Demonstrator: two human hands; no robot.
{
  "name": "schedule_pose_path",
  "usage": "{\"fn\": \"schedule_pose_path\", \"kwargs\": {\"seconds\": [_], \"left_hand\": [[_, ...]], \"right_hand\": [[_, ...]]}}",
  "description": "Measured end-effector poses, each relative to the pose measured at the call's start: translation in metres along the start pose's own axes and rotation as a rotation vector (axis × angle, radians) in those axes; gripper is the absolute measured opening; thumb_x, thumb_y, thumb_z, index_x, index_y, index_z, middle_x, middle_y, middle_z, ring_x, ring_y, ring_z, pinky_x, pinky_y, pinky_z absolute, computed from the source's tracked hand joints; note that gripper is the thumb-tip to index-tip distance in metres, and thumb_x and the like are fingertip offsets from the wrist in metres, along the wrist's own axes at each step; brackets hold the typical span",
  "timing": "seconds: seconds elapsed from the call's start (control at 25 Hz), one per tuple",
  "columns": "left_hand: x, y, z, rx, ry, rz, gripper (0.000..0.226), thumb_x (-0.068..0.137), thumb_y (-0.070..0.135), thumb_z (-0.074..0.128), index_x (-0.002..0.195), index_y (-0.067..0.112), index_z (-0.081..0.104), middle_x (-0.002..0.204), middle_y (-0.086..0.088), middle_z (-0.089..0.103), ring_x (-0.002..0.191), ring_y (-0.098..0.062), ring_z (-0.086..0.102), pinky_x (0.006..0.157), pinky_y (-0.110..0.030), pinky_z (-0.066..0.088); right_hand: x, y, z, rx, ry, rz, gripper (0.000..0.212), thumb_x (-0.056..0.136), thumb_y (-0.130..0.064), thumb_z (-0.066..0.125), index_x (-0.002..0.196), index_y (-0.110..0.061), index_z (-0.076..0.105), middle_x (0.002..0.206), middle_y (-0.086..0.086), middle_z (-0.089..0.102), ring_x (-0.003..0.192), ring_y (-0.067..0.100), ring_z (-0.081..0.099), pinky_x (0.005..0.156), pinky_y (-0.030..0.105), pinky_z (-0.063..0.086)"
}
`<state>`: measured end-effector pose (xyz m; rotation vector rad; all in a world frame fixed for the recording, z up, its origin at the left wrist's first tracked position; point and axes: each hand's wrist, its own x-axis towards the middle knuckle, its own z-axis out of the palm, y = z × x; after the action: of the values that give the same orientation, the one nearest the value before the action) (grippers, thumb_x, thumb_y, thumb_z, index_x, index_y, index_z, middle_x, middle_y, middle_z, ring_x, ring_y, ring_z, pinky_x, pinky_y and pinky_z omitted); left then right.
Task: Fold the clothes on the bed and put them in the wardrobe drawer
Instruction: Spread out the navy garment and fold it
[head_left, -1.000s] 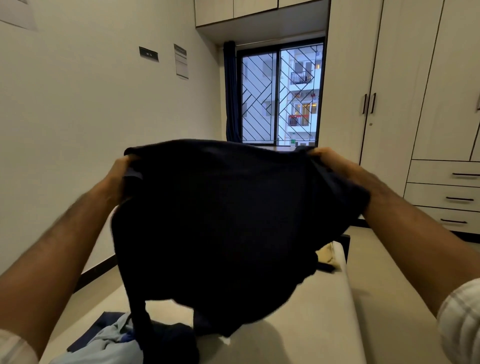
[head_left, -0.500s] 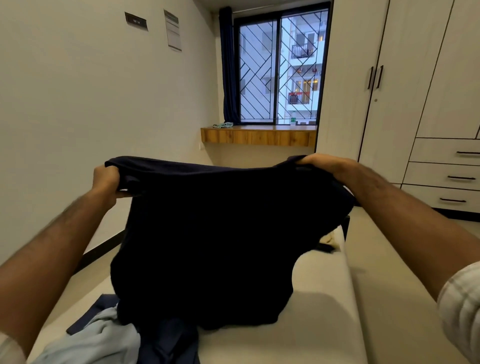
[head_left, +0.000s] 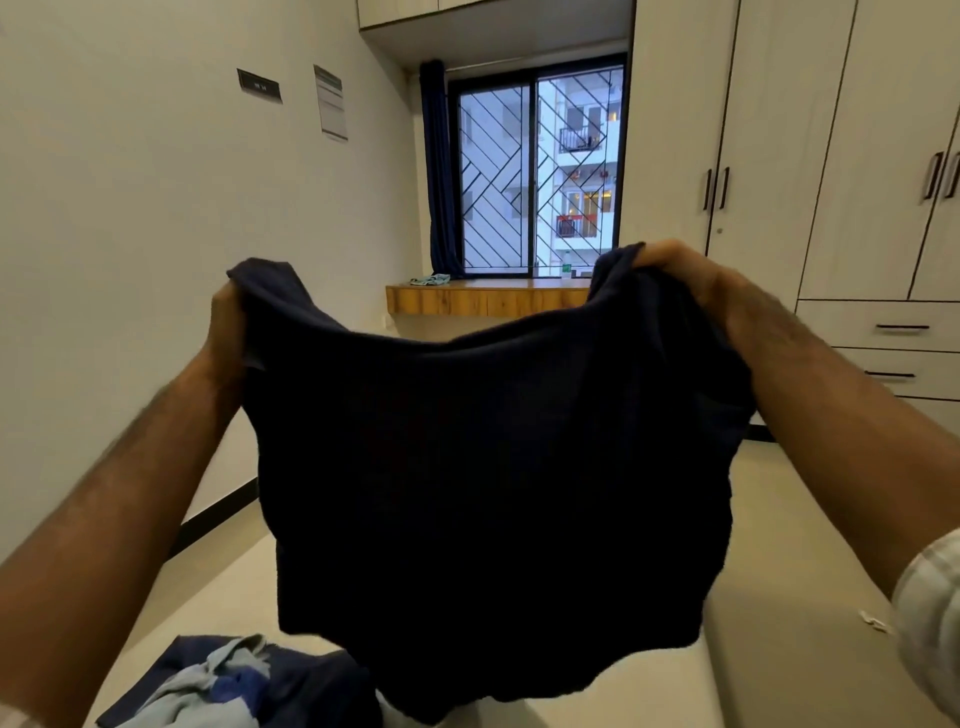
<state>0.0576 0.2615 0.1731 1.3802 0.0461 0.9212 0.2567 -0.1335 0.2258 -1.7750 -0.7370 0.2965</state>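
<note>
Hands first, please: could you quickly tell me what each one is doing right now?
Left hand: grips the dark garment at its upper left corner.
Right hand: grips its upper right corner.

Room evenly lit, moderately bright; cool daylight enters through the window (head_left: 537, 171) at the far end. The dark garment (head_left: 493, 483) reads nearly black, with almost no fold detail. Motion blur softens both forearms. Wide-angle distortion bows the wardrobe (head_left: 831, 145) lines at the right edge. No glare.
</note>
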Motion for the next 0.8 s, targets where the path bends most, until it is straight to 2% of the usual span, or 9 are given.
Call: {"fn": "schedule_pose_path", "kwargs": {"seconds": [0.04, 0.12, 0.24, 0.36, 0.44, 0.56, 0.64, 0.68, 0.8], "left_hand": [[0.003, -0.006, 0.001, 0.006, -0.047, -0.026, 0.071, 0.104, 0.009, 0.021, 0.060, 0.028, 0.073, 0.061, 0.009, 0.068, 0.053, -0.002, 0.062, 0.053, -0.020, 0.053], [0.019, -0.034, -0.004, 0.255, 0.038, -0.152, 0.044, 0.103, 0.018, 0.035, 0.087, 0.014, 0.076, 0.094, -0.011, 0.073, 0.069, -0.014, 0.064, 0.063, -0.027, 0.051], [0.034, -0.099, -0.037, 0.812, -0.115, -0.312, 0.024, 0.100, 0.011, 0.046, 0.086, 0.002, 0.064, 0.086, -0.019, 0.064, 0.065, -0.023, 0.056, 0.058, -0.030, 0.041], [0.047, -0.142, -0.073, 0.965, -0.430, -0.512, 0.023, 0.100, 0.007, 0.051, 0.092, 0.003, 0.072, 0.085, -0.020, 0.073, 0.074, -0.030, 0.067, 0.062, -0.034, 0.052], [0.071, -0.159, -0.090, 0.932, -0.401, -0.508, 0.025, 0.099, -0.001, 0.048, 0.099, 0.002, 0.073, 0.085, -0.021, 0.073, 0.070, -0.028, 0.068, 0.055, -0.030, 0.055], [0.123, -0.204, -0.099, 0.785, 0.025, -0.212, 0.032, 0.091, -0.013, 0.048, 0.106, 0.006, 0.070, 0.083, -0.017, 0.066, 0.065, -0.029, 0.063, 0.044, -0.023, 0.054], [0.152, -0.246, -0.102, 0.671, 0.084, -0.112, 0.045, 0.087, -0.012, 0.056, 0.121, 0.017, 0.060, 0.113, -0.013, 0.063, 0.104, -0.032, 0.063, 0.074, -0.027, 0.060], [0.160, -0.271, -0.107, 0.740, -0.010, -0.095, 0.057, 0.086, -0.006, 0.062, 0.136, 0.017, 0.048, 0.131, -0.013, 0.056, 0.124, -0.030, 0.054, 0.094, -0.033, 0.054], [0.146, -0.364, -0.122, 1.292, -0.305, -0.112, 0.096, 0.077, 0.038, 0.067, 0.156, 0.012, 0.019, 0.157, -0.019, 0.030, 0.146, -0.034, 0.030, 0.117, -0.052, 0.031]], "right_hand": [[0.010, 0.005, -0.004, -0.045, -0.006, 0.066, 0.077, 0.049, -0.052, 0.088, 0.108, -0.006, 0.071, 0.106, 0.016, 0.074, 0.094, 0.032, 0.068, 0.097, 0.048, 0.053], [0.039, 0.023, 0.001, -0.339, -0.034, 0.139, 0.049, 0.073, -0.047, 0.083, 0.107, -0.012, 0.075, 0.108, 0.015, 0.075, 0.100, 0.035, 0.071, 0.095, 0.048, 0.056], [0.087, 0.062, 0.015, -0.871, -0.202, 0.190, 0.012, 0.087, -0.028, 0.077, 0.096, -0.021, 0.079, 0.106, 0.008, 0.076, 0.102, 0.031, 0.071, 0.092, 0.043, 0.058], [0.128, 0.097, 0.017, -0.823, -0.589, 0.422, 0.028, 0.089, -0.022, 0.074, 0.117, -0.015, 0.073, 0.117, 0.013, 0.073, 0.108, 0.034, 0.070, 0.097, 0.049, 0.055], [0.155, 0.107, 0.015, -0.799, -0.678, 0.445, 0.031, 0.091, -0.018, 0.072, 0.122, -0.012, 0.070, 0.117, 0.013, 0.073, 0.108, 0.034, 0.070, 0.096, 0.048, 0.055], [0.238, 0.149, 0.021, -1.035, -0.140, 0.121, 0.019, 0.089, -0.010, 0.072, 0.107, -0.013, 0.070, 0.111, 0.012, 0.070, 0.108, 0.036, 0.066, 0.089, 0.042, 0.053], [0.285, 0.191, 0.039, -1.210, 0.416, -0.151, 0.044, 0.080, 0.001, 0.068, 0.121, -0.012, 0.059, 0.127, 0.015, 0.055, 0.121, 0.037, 0.052, 0.100, 0.047, 0.044], [0.301, 0.214, 0.053, -1.274, 0.526, -0.213, 0.061, 0.075, 0.004, 0.069, 0.132, -0.011, 0.052, 0.137, 0.017, 0.046, 0.130, 0.038, 0.044, 0.108, 0.050, 0.036], [0.308, 0.304, 0.112, -1.433, 0.289, -0.305, 0.074, 0.079, -0.021, 0.075, 0.145, -0.011, 0.044, 0.152, 0.019, 0.036, 0.142, 0.039, 0.034, 0.116, 0.055, 0.022]]}}
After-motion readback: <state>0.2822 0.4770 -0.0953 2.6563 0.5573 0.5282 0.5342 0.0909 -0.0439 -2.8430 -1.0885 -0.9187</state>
